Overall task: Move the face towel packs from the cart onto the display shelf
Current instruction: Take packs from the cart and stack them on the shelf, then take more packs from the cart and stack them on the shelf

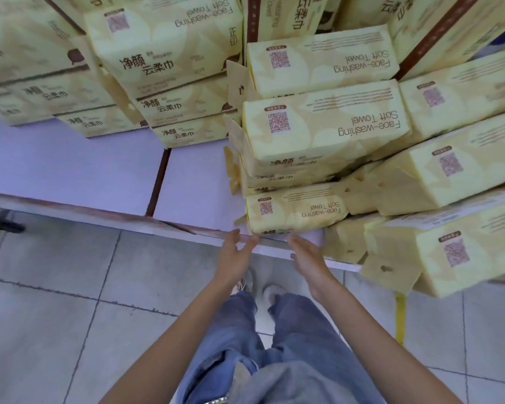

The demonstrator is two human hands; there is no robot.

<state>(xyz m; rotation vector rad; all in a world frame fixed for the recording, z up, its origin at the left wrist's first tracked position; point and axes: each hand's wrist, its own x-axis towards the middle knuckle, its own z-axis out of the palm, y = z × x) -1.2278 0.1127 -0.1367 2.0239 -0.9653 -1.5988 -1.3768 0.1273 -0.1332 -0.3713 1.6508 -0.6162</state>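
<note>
Reaching hands: the left hand (234, 252) and the right hand (307, 256) are both stretched forward at the lower centre of the frame, palms turned toward each other, as if to take a pack from two sides.
State of the left hand: released, fingers straight, holding nothing. Its fingertips come to the near corner of the front pack (295, 212); I cannot tell if they touch.
State of the right hand: also released, fingers straight, just below the same pack.
Place of the front pack: it lies flat at the near edge of the display shelf (196, 182), in the centre of the frame, below a taller stack. I judge it is being squared with the edge.
Other packs: the stacks (169, 53) at upper left stand in neat columns, printed side forward, probably for shoppers to read. The packs at right (438, 176) lie tilted and look less settled.
Missing from view: the cart.
Risk: the tilted packs may slide if bumped.
</note>
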